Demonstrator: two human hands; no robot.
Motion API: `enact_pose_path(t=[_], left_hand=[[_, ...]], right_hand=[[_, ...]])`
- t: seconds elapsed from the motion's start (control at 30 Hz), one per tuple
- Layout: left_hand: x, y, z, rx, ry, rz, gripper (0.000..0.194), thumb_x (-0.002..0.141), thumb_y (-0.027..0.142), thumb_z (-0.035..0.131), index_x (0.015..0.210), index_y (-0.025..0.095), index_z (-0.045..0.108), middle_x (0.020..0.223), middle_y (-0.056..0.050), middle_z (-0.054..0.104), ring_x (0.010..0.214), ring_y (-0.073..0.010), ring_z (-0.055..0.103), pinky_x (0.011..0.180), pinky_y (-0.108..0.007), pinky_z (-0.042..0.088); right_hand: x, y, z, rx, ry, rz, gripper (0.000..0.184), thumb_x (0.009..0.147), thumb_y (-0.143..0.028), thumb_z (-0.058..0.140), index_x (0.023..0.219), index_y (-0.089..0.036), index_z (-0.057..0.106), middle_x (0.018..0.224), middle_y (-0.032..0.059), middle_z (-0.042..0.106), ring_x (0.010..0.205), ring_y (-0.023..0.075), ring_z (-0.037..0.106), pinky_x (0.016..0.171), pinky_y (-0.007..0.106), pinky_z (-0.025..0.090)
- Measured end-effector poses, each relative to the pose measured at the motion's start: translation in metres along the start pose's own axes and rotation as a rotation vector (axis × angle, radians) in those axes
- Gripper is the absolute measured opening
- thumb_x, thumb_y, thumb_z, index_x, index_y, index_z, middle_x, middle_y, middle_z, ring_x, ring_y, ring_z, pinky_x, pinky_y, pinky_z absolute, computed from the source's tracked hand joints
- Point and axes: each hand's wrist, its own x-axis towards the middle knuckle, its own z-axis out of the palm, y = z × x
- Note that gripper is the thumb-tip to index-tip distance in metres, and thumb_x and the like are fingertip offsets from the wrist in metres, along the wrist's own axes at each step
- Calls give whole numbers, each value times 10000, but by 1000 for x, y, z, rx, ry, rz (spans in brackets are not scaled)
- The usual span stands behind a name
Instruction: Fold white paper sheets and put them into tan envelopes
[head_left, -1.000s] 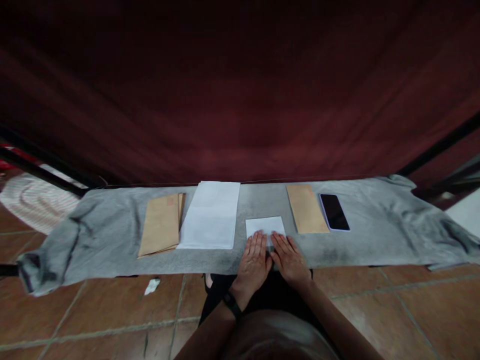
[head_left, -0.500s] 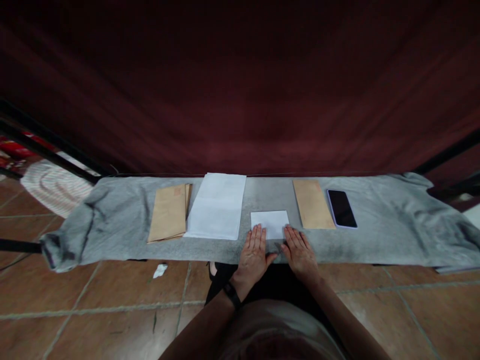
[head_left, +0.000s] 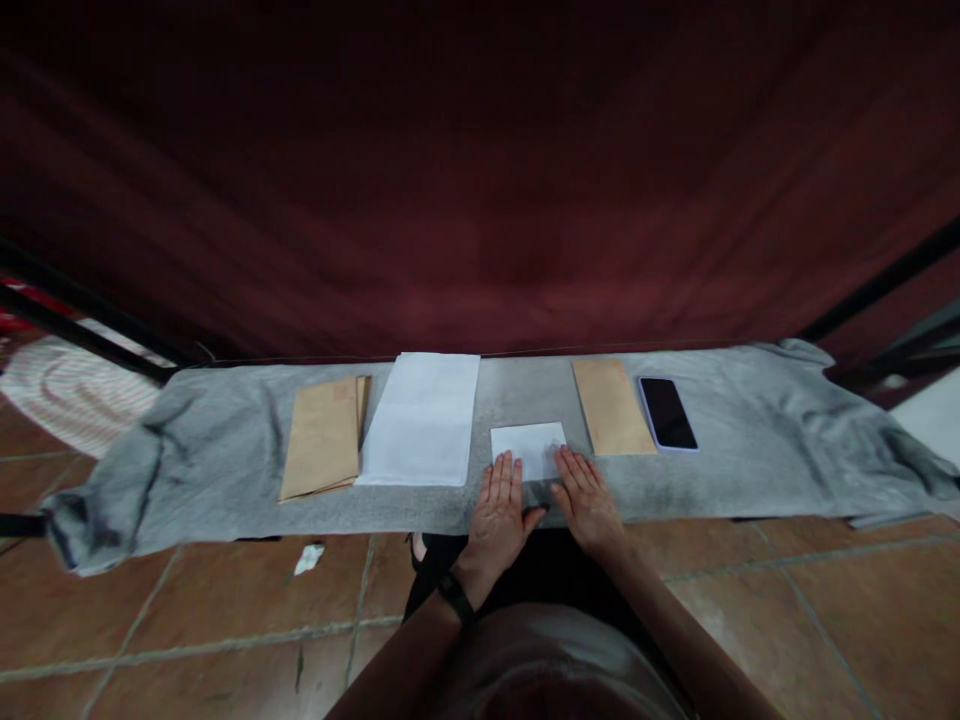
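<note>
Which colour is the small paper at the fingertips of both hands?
The small paper is white, best seen in the head view.

Lane past the white paper (head_left: 529, 440)
Gray cloth (head_left: 525, 390) lay free between the paper stack (head_left: 424, 420) and brown envelope (head_left: 613, 408); a red curtain (head_left: 480, 250) stood beyond.

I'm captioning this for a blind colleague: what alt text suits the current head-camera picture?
A person's left hand and right hand lie palm-down, fingers at the near corners of a small white paper on a grey cloth. To the left are larger white sheets and brown envelopes; to the right, another brown envelope and a dark-screened phone.
</note>
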Motion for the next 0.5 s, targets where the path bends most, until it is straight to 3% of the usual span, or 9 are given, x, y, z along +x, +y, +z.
enact_pose_path(t=[0.27,0.5], left_hand=[[0,-2,0,-3,20,16,802,946,321,511,1584,63,100,1626,-203,245,1517,-282,221,1213,-469,283],[-2,-5,-2,3,43,10,755,977,392,487,1566,40,171,1612,-223,274,1504,-298,258,1198,-474,315]], right_hand=[[14,-26,4,34,-85,-107,528,1047,-347,365,1549,-189,341,1567,89,416,1457,223,369,1209,463,301],[7,-14,5,-41,-58,-49,560,1049,-358,362,1567,-157,290,1559,116,423,1437,232,400,1206,458,289]])
